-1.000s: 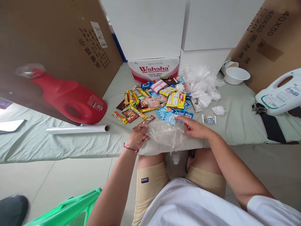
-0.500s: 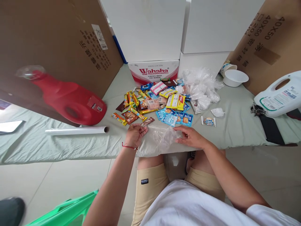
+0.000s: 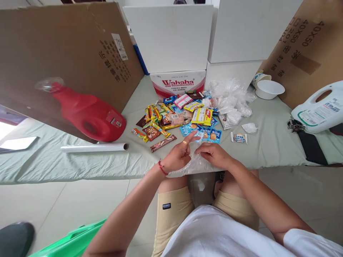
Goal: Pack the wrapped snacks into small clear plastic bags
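Clear plastic bag (image 3: 193, 165): at table edge (image 3: 80, 167), pinned between my hands. Left hand (image 3: 179, 157) pressing it, forefinger out toward 1 o'clock; right hand (image 3: 214, 155) pinching its 3 o'clock side. Snack packets (image 3: 182, 119): at 12 o'clock.

A snack pile (image 3: 178, 119) lies on the table (image 3: 268, 142); plastic bags (image 3: 229, 98) at its three o'clock, jug (image 3: 89, 114) at nine, carton (image 3: 178, 82) at twelve.
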`<state>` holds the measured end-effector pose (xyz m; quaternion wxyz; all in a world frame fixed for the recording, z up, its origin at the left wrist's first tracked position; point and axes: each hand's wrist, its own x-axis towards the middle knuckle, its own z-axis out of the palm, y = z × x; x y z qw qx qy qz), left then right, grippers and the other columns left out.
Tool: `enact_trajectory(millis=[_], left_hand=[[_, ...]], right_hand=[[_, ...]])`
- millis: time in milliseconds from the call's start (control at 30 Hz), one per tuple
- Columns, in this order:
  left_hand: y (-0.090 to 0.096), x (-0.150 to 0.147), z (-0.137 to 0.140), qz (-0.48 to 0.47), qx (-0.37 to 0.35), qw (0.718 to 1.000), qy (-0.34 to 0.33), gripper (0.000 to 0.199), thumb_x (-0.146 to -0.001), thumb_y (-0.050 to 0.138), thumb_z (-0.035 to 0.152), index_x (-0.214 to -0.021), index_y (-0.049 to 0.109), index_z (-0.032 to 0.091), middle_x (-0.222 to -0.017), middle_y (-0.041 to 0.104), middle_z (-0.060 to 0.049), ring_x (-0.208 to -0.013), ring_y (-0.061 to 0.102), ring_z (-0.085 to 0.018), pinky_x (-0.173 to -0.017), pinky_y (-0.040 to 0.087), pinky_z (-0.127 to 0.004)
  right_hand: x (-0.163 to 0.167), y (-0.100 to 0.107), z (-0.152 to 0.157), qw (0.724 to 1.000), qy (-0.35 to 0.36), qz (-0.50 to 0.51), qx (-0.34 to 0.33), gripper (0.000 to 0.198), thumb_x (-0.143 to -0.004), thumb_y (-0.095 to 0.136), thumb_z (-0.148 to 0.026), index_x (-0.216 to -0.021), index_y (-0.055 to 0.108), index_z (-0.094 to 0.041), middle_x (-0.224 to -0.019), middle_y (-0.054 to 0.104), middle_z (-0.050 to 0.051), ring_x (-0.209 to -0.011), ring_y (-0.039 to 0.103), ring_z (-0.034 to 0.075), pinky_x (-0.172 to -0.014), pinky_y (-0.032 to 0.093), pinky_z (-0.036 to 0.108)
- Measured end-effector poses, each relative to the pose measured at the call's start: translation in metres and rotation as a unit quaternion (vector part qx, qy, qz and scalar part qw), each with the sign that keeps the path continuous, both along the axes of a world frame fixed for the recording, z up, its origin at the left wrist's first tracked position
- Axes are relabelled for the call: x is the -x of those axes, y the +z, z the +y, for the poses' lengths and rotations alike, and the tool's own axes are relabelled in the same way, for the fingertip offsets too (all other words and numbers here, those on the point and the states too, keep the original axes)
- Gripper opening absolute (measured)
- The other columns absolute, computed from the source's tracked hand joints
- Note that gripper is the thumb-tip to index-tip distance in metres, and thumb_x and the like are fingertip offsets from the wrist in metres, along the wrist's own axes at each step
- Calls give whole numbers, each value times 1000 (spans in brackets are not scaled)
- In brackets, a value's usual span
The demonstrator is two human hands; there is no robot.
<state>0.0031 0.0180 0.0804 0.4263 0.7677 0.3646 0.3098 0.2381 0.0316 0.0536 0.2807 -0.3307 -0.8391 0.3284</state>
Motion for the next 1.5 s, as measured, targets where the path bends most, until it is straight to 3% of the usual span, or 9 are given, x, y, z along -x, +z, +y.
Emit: enact_trajectory(millis=[167,267,367,533,833,967,1133,1233,1500], left_hand=[[-10,-1,33,71,83,986,-125,88,-77,59,9,-159,37,30,-115,68,-2,-62,45,-8,-59,39,-23],[-10,1,35,67,44,991,-108,42,-83,68,20,-125,71,24,-101,68,-3,-76,56,-14,-74,47,-27],[-6,2,30,21,39,996,-76,12,-87,72,31,-90,80,23,-88,66,-5,-85,61,-19,-83,48,-31],[-4,8,21,-100,140,985,-19,18,-78,80,40,-78,79,23,-103,70,-10,-95,62,-25,-86,49,-36],[-19,34,10,-303,350,886,39,16,-66,76,28,-71,69,16,-83,67,-9,-56,38,-10,-51,25,-26],[-25,35,4,-319,339,883,56,24,-64,83,34,-69,67,16,-73,59,-5,-62,46,-12,-50,25,-24],[-20,30,-8,-106,288,952,-8,33,-74,87,49,-76,77,17,-71,60,-3,-62,48,-12,-59,36,-27],[-15,33,-13,-126,223,966,29,35,-80,82,53,-75,81,18,-71,59,-4,-64,48,-13,-62,38,-29],[-19,52,-12,-360,180,893,203,37,-63,93,55,-62,74,23,-80,64,-7,-87,60,-22,-82,52,-37]], right_hand=[[-11,9,0,999,35,12,-39,32,-94,52,-8,-106,78,-22,-105,78,7,-99,71,19,-89,55,33],[-19,13,-2,999,13,14,-28,33,-95,49,-10,-107,79,-21,-104,77,7,-98,71,19,-89,54,33],[-25,15,-6,999,-28,6,25,28,-98,56,-24,-116,77,-23,-107,77,6,-87,69,18,-81,53,30],[-33,7,-4,986,-24,-15,161,81,-79,81,-33,-154,51,-26,-120,73,6,-61,50,10,-60,46,25],[-49,-3,-4,958,-33,116,260,33,-88,73,-46,-106,77,-17,-87,71,4,-78,62,15,-73,49,28],[-55,5,-9,944,-82,169,272,38,-88,73,-55,-98,77,-18,-81,70,3,-77,63,16,-75,50,30],[-62,10,-9,947,-114,161,255,39,-86,74,-57,-95,77,-19,-79,70,3,-76,64,18,-75,51,32],[-69,13,-7,957,-135,132,222,36,-88,73,-55,-95,77,-20,-80,71,3,-77,64,18,-75,51,31],[-77,7,-3,935,-168,166,266,40,-89,70,-60,-100,72,-21,-81,70,1,-50,41,8,-47,38,25]])
